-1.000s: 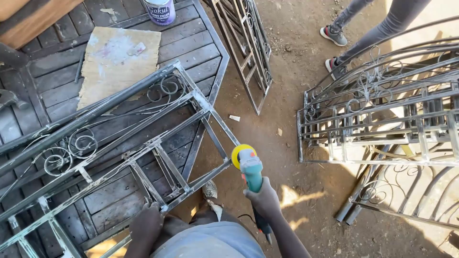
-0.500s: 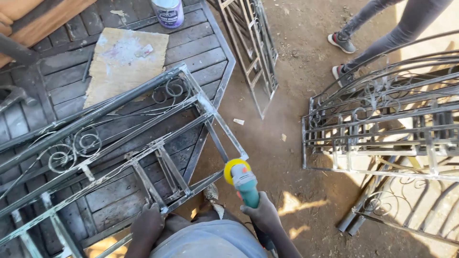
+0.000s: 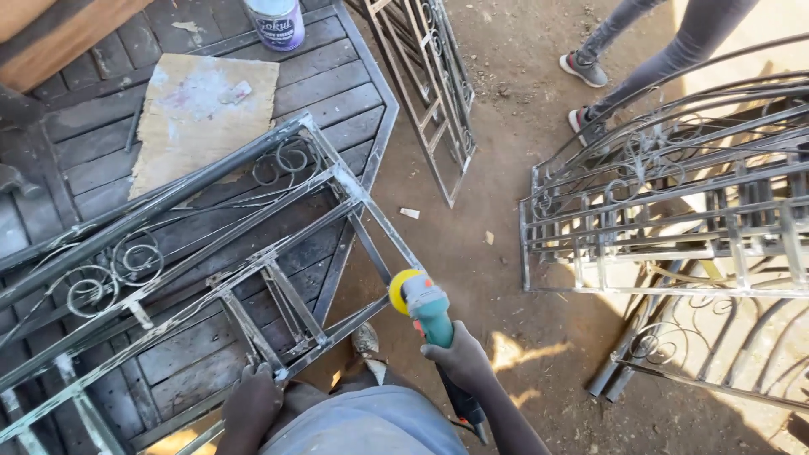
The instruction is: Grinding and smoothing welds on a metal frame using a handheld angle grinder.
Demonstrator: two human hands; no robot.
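While the long scrollwork metal frame (image 3: 194, 253) lies slantwise across the dark slatted bench (image 3: 337, 76), its near corner jutting past the bench's front edge over the dirt floor (image 3: 506, 168), the angle grinder (image 3: 430, 307) has dropped lower and closer to the person than it was a second ago. Its yellow disc, which hung just beyond the frame's outer rail then, now sits right beside that rail's near end, apparently touching or just short of it; that suggests the tool is being worked along the rail toward the corner. The right hand (image 3: 459, 358) is closed fully around the grinder's teal body, the black handle trailing back under the wrist. The left hand (image 3: 253, 396) is curled over the frame's near bar at the bench's front edge, steadying it, as before. Farther off, a worn cardboard sheet (image 3: 202, 109) and a paint tin (image 3: 274, 21) rest toward the bench's far edge, stacked grilles (image 3: 674, 219) stand on the dirt, and another person's legs (image 3: 657, 50) show beyond.
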